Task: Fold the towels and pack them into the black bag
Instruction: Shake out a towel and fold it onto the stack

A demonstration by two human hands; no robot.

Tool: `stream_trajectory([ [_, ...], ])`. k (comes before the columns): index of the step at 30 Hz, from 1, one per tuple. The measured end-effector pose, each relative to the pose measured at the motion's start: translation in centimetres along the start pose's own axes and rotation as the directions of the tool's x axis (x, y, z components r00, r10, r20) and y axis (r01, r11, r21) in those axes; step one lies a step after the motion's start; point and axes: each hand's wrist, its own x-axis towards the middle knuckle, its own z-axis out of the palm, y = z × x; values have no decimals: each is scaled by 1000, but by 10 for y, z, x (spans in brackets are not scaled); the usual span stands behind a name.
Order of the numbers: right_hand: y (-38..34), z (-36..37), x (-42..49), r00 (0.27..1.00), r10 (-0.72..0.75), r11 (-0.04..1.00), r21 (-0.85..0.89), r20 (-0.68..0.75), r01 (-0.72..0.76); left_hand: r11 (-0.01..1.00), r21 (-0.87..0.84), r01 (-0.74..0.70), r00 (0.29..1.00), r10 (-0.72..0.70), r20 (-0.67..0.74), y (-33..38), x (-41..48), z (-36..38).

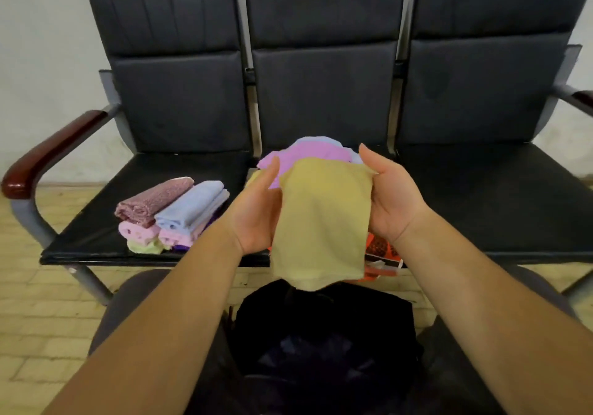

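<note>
Head view showed the task partway through. A yellow towel [321, 222] hung doubled over between both hands, just above the open black bag [321, 334] that stood between the person's knees. The left hand [256, 215] pinched the towel's left edge and the right hand [391, 199] gripped its upper right corner, with the fingers largely hidden behind the cloth. On the left seat of the bench [481, 206] lay a stack of folded towels [173, 215], done but not yet packed. Behind the yellow towel, a loose heap of pink and blue towels [308, 151] on the middle seat looked unfolded. The bag's inside was too dark to tell what it held. By my judgement, most of the folding and nearly all the packing remained.
</note>
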Motion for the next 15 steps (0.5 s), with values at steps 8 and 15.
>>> stream_trajectory([
  [8, 18, -54, 6, 972, 68, 987, -128, -226, -99, 999, 47, -25, 998, 28, -56, -40, 26, -10],
  [15, 10, -64, 14, 935, 98, 861, -442, -341, -252, 973, 190, -131, 975, 162, -154, -30, 35, -25],
])
